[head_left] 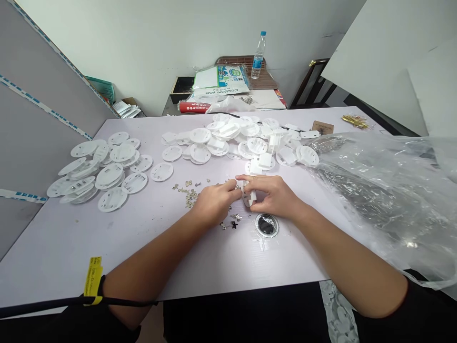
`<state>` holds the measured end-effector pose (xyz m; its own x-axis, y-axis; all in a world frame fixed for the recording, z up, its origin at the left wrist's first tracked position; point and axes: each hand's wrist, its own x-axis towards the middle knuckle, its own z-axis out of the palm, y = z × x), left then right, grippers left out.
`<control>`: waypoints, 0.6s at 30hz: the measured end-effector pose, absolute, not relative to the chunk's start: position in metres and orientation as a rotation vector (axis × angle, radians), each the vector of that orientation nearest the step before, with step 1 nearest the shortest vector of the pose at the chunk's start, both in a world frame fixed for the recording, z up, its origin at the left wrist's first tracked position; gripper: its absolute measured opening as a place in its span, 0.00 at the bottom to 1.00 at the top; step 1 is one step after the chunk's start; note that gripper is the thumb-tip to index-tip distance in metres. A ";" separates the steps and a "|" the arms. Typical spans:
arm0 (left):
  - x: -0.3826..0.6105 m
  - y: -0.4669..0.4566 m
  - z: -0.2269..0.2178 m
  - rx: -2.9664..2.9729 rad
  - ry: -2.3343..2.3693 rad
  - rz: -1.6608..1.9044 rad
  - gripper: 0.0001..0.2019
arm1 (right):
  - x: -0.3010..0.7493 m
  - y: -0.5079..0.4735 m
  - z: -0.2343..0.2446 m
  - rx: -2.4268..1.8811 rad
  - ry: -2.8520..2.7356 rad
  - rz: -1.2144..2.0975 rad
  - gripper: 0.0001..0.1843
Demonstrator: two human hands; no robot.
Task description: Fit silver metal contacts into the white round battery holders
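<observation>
My left hand (216, 202) and my right hand (269, 195) meet at the middle of the table, both gripping a small white plastic piece (249, 196) between the fingers. Its details are partly hidden by my fingers. Small metal clips (190, 194) lie scattered left of my left hand, and more (232, 221) lie just below it. A white disc with a black centre (266, 225) sits just below my right hand. Beyond my hands lies a heap of round white plastic discs (235, 143), with a second heap (96, 171) at the left.
The pale table (89, 247) has a front edge near my body. A clear plastic bag (385, 200) covers the right side. Brass parts (355, 121) lie at the far right corner. A water bottle (258, 56) and papers (219, 81) stand on a stand behind the table, against the wall.
</observation>
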<state>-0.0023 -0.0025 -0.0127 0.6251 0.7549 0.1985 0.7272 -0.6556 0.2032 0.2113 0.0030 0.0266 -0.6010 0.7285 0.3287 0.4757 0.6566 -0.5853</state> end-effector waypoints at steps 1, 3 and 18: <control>-0.001 -0.003 -0.013 2.744 1.258 0.403 0.24 | 0.211 0.003 0.026 -0.931 -2.317 0.601 0.13; 0.000 -0.003 -0.014 2.749 1.263 0.396 0.26 | 0.212 0.004 0.026 -0.932 -2.316 0.593 0.13; -0.004 -0.004 -0.008 2.816 1.202 0.392 0.25 | 0.215 0.007 0.029 -0.936 -2.320 0.651 0.13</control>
